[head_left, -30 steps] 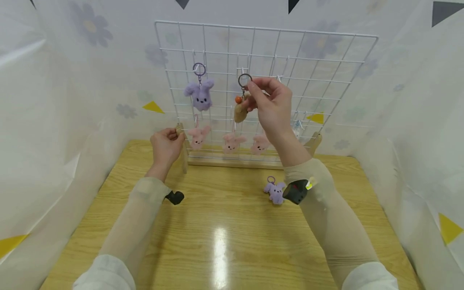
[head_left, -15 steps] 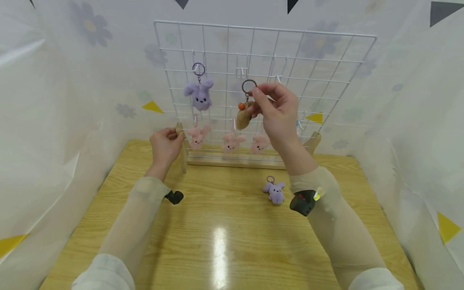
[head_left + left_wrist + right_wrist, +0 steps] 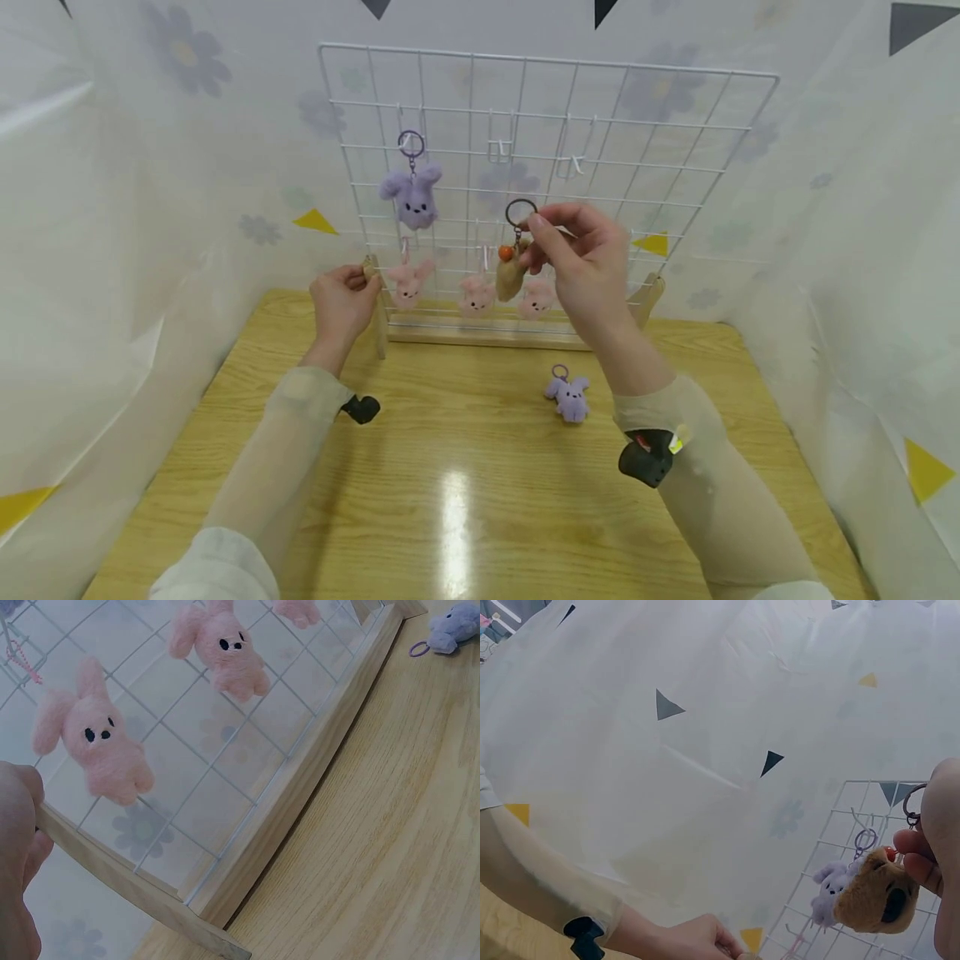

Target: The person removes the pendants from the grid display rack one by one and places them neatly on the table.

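My right hand (image 3: 588, 267) pinches the metal ring of a brown plush keychain (image 3: 510, 282) with an orange bead, held up in front of the white wire grid rack (image 3: 637, 179). In the right wrist view the brown plush (image 3: 874, 896) shows its furry face with a dark nose, dangling below the fingers. My left hand (image 3: 341, 308) grips the top of the rack's left wooden upright (image 3: 112, 866). A purple bunny keychain (image 3: 416, 200) hangs from a hook at the rack's upper left. Lower down hang several pink bunny plushes (image 3: 408, 285).
Another purple bunny keychain (image 3: 572, 400) lies on the wooden table (image 3: 450, 450), before the rack. Two white hooks, a middle hook (image 3: 501, 148) and a right hook (image 3: 573, 164), jut from the upper grid. White plastic sheeting (image 3: 847, 250) encloses the sides and back.
My right hand has drawn the brown plush keychain away from the middle upper hook, down and slightly right. The left hand stays on the upright.
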A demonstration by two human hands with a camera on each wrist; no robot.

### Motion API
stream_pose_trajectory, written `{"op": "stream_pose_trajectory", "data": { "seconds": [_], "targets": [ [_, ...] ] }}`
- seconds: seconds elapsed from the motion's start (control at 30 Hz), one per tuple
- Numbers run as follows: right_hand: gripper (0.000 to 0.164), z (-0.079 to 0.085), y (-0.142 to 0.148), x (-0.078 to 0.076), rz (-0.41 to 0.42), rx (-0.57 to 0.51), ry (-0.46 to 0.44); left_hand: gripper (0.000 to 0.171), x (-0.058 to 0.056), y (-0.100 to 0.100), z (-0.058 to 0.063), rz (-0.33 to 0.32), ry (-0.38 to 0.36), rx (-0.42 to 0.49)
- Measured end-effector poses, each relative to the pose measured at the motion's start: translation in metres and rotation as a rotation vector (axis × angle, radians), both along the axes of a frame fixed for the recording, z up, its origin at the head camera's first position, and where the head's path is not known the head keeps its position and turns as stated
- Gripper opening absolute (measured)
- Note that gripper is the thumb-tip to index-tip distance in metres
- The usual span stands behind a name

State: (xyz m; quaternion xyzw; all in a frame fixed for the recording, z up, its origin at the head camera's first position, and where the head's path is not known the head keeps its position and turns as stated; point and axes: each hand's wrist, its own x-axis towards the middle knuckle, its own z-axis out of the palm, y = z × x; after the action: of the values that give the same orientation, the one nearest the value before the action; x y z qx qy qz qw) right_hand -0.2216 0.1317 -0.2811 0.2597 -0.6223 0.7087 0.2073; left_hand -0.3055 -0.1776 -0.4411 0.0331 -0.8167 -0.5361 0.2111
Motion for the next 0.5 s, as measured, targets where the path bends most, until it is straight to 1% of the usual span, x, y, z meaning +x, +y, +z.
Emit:
{"op": "stream_pose_trajectory", "data": {
  "seconds": [0.1,0.17,0.3,0.33,0.43,0.5],
  "targets": [
    [0.026,-0.004,0.003,0.005,-0.005,0.018,-0.004,0.025,0.001,0.001,0.0,-0.002,0.008,-0.003],
    [0.024,-0.007,0.005,0.008,-0.004,0.035,-0.008,0.025,0.001,0.002,0.001,-0.002,0.013,-0.003],
    [0.008,-0.015,0.009,0.014,0.004,0.06,-0.023,0.025,0.001,0.002,0.0,-0.002,0.012,-0.003],
    [0.006,-0.018,0.01,0.015,0.007,0.064,-0.029,0.025,0.001,0.001,0.0,-0.001,0.01,-0.002],
    [0.013,-0.024,0.012,0.018,0.017,0.058,-0.047,0.025,0.0,0.002,0.0,0.0,0.005,-0.004],
    [0.014,-0.028,0.014,0.02,0.024,0.053,-0.057,0.025,0.0,0.002,0.0,0.001,0.004,-0.003]
  ]
}}
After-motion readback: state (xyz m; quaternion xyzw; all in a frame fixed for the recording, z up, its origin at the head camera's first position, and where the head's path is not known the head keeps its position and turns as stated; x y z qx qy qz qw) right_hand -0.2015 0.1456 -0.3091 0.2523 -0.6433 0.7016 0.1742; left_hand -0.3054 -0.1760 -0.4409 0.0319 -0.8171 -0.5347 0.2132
